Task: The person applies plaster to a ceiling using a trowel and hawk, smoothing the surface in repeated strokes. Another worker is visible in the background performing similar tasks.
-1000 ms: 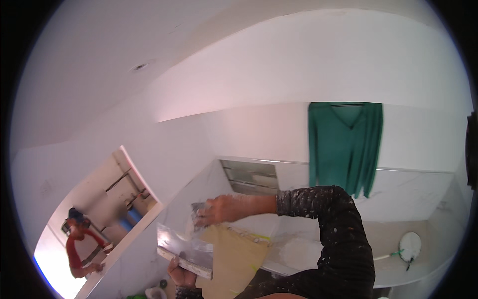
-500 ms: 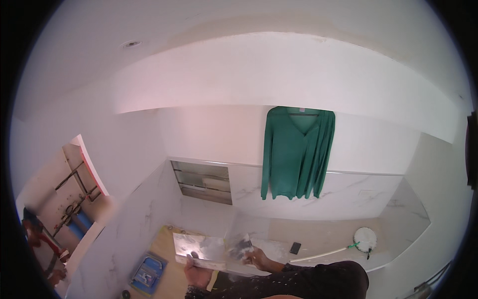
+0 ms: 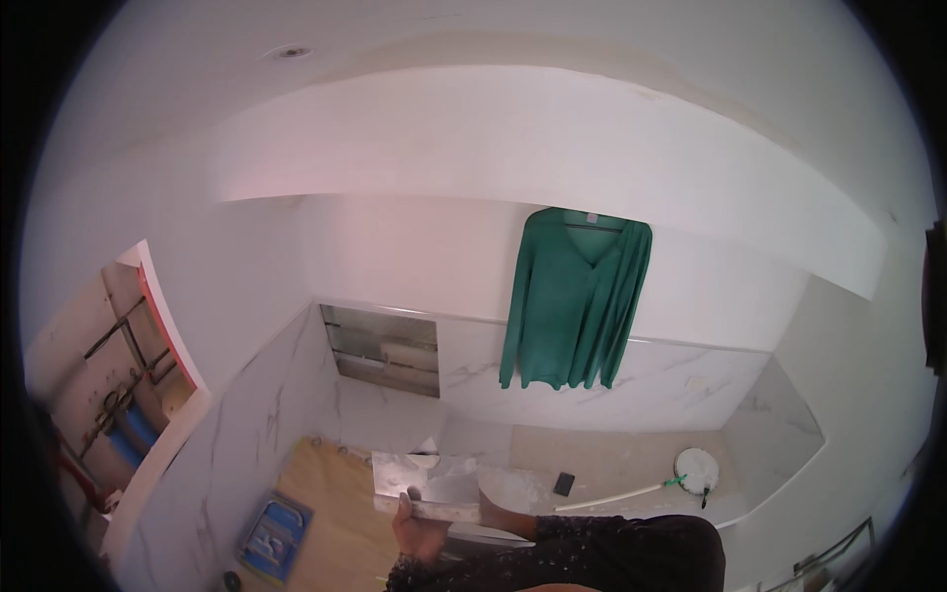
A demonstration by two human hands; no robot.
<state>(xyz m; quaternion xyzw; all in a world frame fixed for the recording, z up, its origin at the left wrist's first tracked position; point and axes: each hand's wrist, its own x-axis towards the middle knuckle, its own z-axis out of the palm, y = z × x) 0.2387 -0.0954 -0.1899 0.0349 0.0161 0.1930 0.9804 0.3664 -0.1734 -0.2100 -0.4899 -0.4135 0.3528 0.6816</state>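
Note:
My left hand [image 3: 418,535] is wrapped around the near edge of a flat metal plastering trowel [image 3: 449,474], thumb on its shiny face. Close to the trowel's right end is my right hand [image 3: 507,520], closed, its fingers partly hidden behind the plate. What it grips is mostly covered; a broad putty knife showed there a moment earlier. Above the trowel's far edge, a small white-smeared piece [image 3: 426,454] sticks up. Both dark sleeves are speckled white.
A green sweater [image 3: 572,301] hangs on the far wall, beside a recessed niche [image 3: 383,350]. Below lie a dark phone [image 3: 563,483], a long pale pole [image 3: 612,496] and a round white-filled bucket [image 3: 697,472]. At left are a blue case [image 3: 274,538] and a doorway with pipes.
My right hand has moved left against the trowel, and the putty knife has gone mostly out of sight behind it. The trowel has shifted right in view. The view has turned slightly.

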